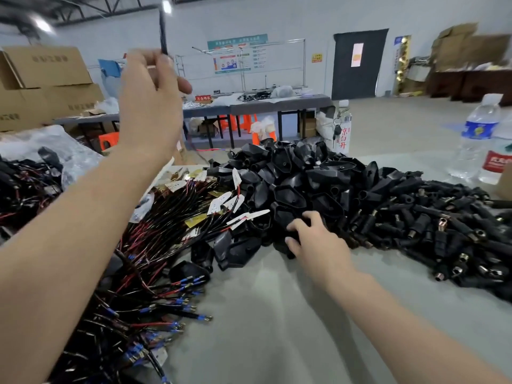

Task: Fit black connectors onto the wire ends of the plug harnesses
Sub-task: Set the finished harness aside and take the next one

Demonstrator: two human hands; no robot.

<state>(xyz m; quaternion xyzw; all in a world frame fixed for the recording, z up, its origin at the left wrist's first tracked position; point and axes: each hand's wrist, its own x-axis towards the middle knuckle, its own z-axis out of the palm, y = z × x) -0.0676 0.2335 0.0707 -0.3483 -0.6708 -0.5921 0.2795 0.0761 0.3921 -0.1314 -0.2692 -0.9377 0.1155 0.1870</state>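
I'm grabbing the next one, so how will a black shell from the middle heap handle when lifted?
Probably light and stiff: the black shells look hollow, moulded. Neighbours may slide, being loosely heaped where the right hand grips.

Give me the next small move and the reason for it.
Probably lift the right hand, with the connector its fingers curl round, clear of the pile and toward the left hand. That hand holds a black wire raised above the table, so it seems to await a connector.
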